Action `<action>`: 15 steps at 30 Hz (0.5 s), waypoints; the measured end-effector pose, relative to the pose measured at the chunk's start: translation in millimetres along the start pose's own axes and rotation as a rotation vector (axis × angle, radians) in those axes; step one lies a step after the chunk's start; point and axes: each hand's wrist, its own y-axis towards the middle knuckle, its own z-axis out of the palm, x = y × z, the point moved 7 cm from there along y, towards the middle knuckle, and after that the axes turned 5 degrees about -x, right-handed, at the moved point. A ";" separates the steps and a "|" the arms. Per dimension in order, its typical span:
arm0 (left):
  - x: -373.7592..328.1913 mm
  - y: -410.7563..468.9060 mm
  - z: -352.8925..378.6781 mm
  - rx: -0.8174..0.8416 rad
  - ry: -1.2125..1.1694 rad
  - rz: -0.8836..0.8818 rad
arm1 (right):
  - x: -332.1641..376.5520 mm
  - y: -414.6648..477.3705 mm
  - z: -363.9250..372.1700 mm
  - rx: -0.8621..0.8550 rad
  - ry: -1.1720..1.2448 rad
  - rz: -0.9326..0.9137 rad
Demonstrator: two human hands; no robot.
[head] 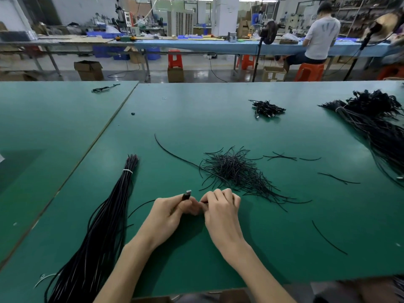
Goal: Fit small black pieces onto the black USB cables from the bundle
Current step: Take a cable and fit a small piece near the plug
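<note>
**Head view**

– Surface to be reported.

– A green table (pixel 218 127) is recorded, butted against a second green table (pixel 43 119) on the left, with a seam between them. A tied bundle (pixel 105 226) of long black cables is laid on the near left and fans out toward the near edge. A loose pile of thin black pieces (pixel 234 169) is found mid-table, with strays scattered to the right. A small heap (pixel 267 109) of coiled cables is noted farther back, and a large dark sheaf (pixel 376 123) at the far right.

– Hands and cable?

– One cable (pixel 187 195) is gripped by the left hand (pixel 168 212), just in front of the pile. The fingers are curled round it, and the plug is raised with its metal tip up. The right hand (pixel 220 206) is seen with fingers curled, their tips against the left fingertips. Something dark is glimpsed there, but what is pinched, if anything, cannot be told.

– Room?

– A workshop is observed. A long blue bench (pixel 196 45) is set across the back. Orange stools (pixel 175 59) and cardboard boxes (pixel 88 69) are noted on a grey floor. A fan (pixel 269 32) is mounted on a stand. A person (pixel 319 38) is seated at the bench, back turned.
</note>
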 end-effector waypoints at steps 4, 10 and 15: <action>-9.8 -6.1 6.0 -0.009 0.423 0.200 | -3.6 0.3 -5.5 -0.072 0.012 0.045; -18.9 -8.0 23.0 0.036 0.613 0.380 | 6.5 -0.8 -21.4 -0.225 0.162 -0.046; -12.6 -7.6 17.0 0.048 0.534 0.252 | 21.0 -7.3 -24.0 -0.161 0.331 -0.261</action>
